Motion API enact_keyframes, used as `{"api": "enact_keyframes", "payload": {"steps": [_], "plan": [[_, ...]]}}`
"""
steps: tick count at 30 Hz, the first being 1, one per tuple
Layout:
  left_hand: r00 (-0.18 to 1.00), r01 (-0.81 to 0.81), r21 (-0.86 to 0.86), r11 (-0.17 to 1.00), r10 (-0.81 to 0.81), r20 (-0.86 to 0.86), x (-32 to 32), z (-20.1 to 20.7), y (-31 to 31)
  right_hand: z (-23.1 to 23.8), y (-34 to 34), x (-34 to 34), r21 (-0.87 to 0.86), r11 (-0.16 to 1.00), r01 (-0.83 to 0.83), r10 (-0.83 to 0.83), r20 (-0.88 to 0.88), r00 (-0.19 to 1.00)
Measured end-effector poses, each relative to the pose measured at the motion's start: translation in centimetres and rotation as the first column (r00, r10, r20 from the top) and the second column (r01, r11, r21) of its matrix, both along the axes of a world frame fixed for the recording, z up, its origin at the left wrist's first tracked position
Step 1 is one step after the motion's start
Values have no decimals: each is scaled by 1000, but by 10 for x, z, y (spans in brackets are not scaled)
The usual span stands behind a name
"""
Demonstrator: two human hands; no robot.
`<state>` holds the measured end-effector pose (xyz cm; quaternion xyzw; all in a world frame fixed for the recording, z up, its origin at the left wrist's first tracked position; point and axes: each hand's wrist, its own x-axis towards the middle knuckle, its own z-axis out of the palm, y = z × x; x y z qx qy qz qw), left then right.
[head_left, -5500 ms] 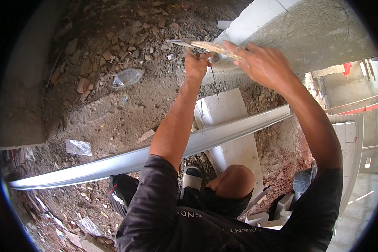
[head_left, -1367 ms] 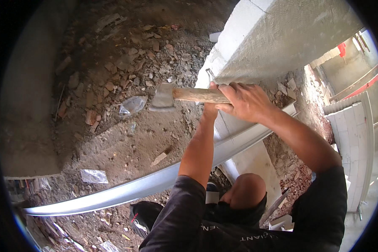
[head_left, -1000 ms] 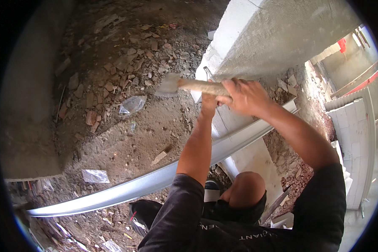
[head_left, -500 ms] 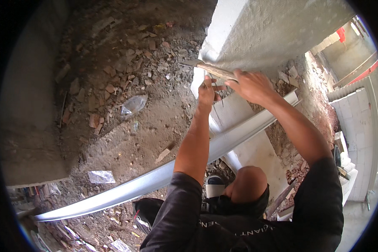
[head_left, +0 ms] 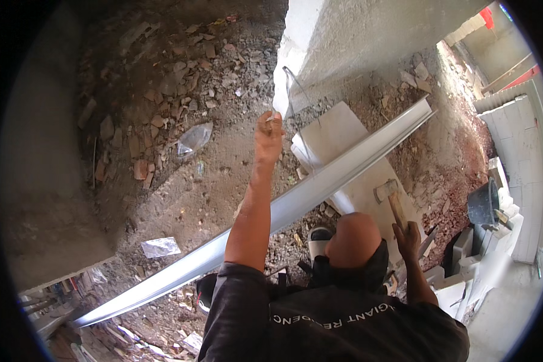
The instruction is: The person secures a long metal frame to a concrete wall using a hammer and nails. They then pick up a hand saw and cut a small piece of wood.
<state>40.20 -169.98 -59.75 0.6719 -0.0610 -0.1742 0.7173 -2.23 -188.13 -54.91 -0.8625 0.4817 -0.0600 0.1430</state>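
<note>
The left arm (head_left: 250, 211) reaches ahead, left grip (head_left: 268, 137) curled — right arm (head_left: 421, 283) close to the body, right grip (head_left: 409, 239) closed.

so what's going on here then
A person in a dark shirt has a hatchet by its wooden handle in the right hand, held low beside the bent knee. The left hand reaches out near the edge of a grey wall, fingers curled; whether it holds anything is unclear. A long metal channel runs across a pale slab.
</note>
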Motion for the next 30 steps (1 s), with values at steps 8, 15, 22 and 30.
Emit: {"api": "enact_keyframes", "payload": {"steps": [8,15,22,30], "plan": [[453,-561,538,629,-311,835,-97,7,117,-61,-23,2,-154,975,-163,141,-141,980],[754,-293,557,777,-170,634,-154,38,199,-57,-7,19,-115,989,-89,71,-147,987],[663,-170,773,611,-510,548,-161,16,189,-52,-15,36,-201,974,-105,84,-110,990],[580,-26,897,441,-725,372,-168,-5,191,-5,103,-12,317,947,-52,-35,263,964]]}}
